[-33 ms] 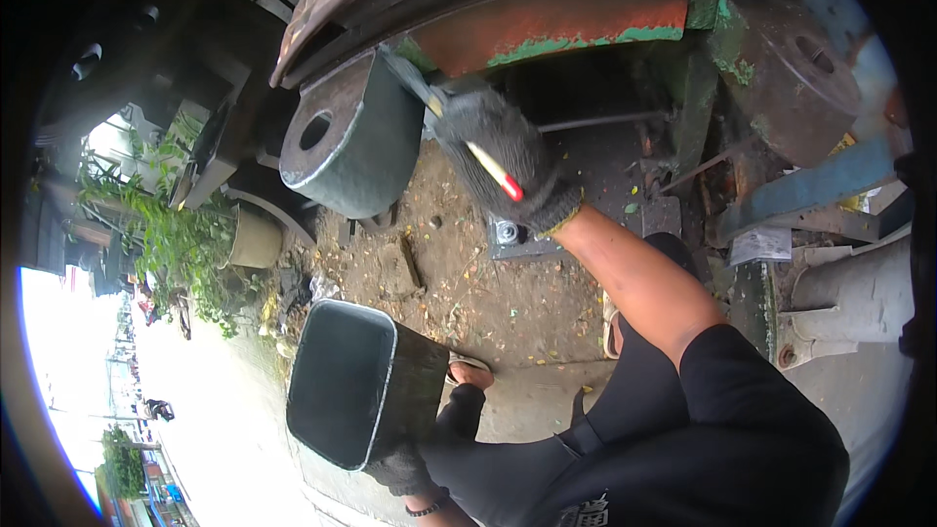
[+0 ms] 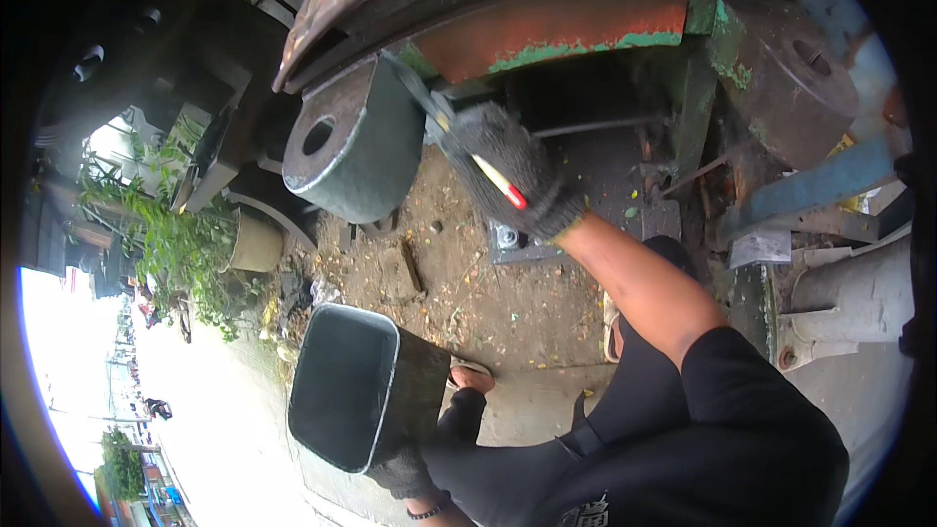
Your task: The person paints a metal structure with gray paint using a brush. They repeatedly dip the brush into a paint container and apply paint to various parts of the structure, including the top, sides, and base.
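Observation:
My right hand (image 2: 508,156), in a dark grey knit glove, is closed round a paintbrush (image 2: 500,179) with a pale, red-tipped handle. The brush head points up and left, against or close beside the side of a rounded metal bracket (image 2: 366,161). Grey paint covers that bracket's curved side, and its rusty brown face has a hole. Low at the left, my gloved left hand (image 2: 402,471) grips the lower side of a dark rectangular container (image 2: 415,390). Its open mouth is tilted toward me; the inside looks dark grey, and any contents are hard to make out.
Above the bracket runs a red and green beam (image 2: 586,34) with flaking paint. A second rusty bracket (image 2: 795,98) is at the right, near a blue bar (image 2: 810,190). A potted plant (image 2: 256,239) stands at the left. Leaf-strewn dirt (image 2: 488,303) lies below.
My right hand and the brush have shifted very slightly down and to the right. The left hand keeps its hold on the container, almost in the same place.

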{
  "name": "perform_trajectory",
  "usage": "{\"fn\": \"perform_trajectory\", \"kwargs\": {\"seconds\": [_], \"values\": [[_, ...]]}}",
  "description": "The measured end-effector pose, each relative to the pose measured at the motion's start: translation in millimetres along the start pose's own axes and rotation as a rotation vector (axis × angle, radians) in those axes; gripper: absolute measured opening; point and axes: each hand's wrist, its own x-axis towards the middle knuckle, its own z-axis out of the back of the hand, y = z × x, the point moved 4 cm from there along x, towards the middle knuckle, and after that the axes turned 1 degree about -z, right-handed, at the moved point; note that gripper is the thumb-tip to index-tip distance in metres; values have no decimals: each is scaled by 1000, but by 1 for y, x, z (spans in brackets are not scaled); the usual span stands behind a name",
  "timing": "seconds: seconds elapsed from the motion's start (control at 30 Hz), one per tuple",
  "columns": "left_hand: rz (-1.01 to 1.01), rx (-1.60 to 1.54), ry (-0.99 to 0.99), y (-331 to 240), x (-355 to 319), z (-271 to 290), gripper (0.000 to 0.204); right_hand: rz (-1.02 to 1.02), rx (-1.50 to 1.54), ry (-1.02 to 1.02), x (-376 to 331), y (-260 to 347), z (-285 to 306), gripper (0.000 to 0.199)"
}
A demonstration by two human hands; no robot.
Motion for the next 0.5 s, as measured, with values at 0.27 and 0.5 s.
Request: {"fn": "perform_trajectory", "kwargs": {"seconds": [0.27, 0.5], "values": [[118, -162, -72, -31, 3, -4, 69, 121, -3, -64, 20, 5, 2, 24], [-47, 72, 154, 25, -1, -15, 53, 75, 43, -56, 30, 24, 9, 23]]}}
